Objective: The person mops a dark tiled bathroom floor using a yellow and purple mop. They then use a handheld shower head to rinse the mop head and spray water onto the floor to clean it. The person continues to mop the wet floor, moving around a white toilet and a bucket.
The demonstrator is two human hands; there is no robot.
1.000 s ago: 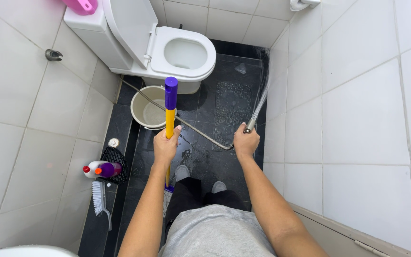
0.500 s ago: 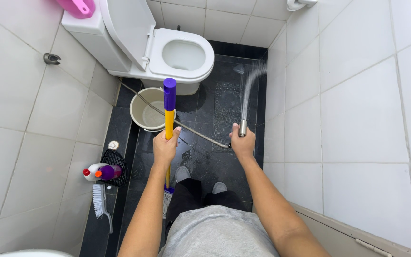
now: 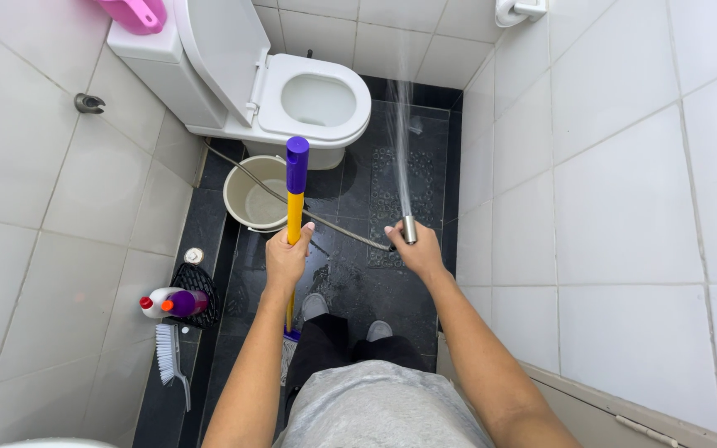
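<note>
Floor wash midway: left hand [image 3: 288, 259] clasps mop handle [image 3: 295, 199], right hand [image 3: 415, 249] clasps sprayer [image 3: 409, 229] jetting toward 12 o'clock; black floor [image 3: 358, 290] seemingly part-wet.

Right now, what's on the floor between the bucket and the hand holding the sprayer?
In the head view, a grey hose runs across the wet dark floor from the bucket to the right hand; the mop handle stands between too.

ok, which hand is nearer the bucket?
Left. The left hand grips the mop handle just right of the bucket; the right hand holds the spray nozzle farther right.
</note>
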